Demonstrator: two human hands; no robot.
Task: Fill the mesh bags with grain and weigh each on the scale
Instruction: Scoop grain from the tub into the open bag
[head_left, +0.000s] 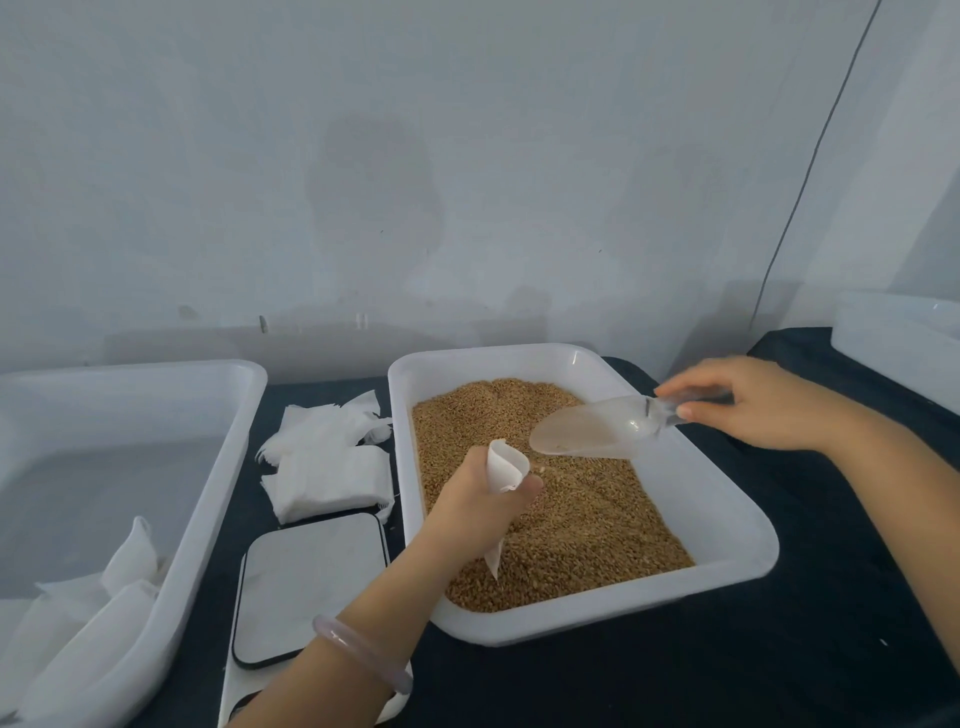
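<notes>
Left hand (480, 499) grips the mesh bag (505, 467) by its neck, right hand (753, 402) pinches the scoop (592, 428) handle. Bag's limp: keep your hold at the rim.

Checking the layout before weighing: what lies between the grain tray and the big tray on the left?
Head view: a pile of mesh bags behind, the scale in front.

Your tray (719, 514) is white plastic, smooth and glossy at the rim. The grain (571, 519) in it looks dry, rough and matt. Your scoop (587, 428) is clear, shiny plastic. The bag (506, 465) is fine white mesh cloth. The scale (311, 582) has a smooth, dull grey top. Dark matt cloth covers the tabletop (779, 649).
</notes>
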